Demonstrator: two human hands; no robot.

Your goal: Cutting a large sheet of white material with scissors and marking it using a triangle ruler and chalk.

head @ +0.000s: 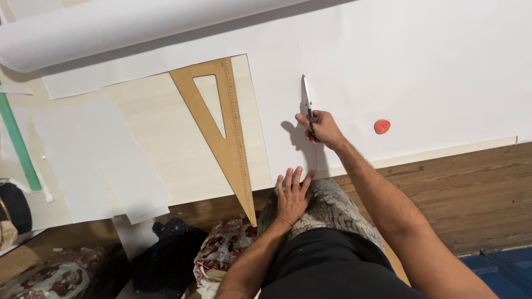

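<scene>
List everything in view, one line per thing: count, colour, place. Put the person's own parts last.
paper sheet: one, white, spread over the right half of the board
paper roll: one, white, along the top left
paper offcuts: several, white, overlapping at left on the board
set square: one, tan wood, triangular, lying beside the sheet's left edge
scissors: one, silver blades, on the sheet, in the right hand
chalk piece: one, red, on the sheet right of the scissors
board: one, pale wood, under the paper
long ruler: one, green, far left
floor: brown wood planks, lower right
patterned cloth: red and white, bottom left
left hand: flat on the knee at the sheet's lower edge
right hand: fingers closed around the scissors' handles
</scene>
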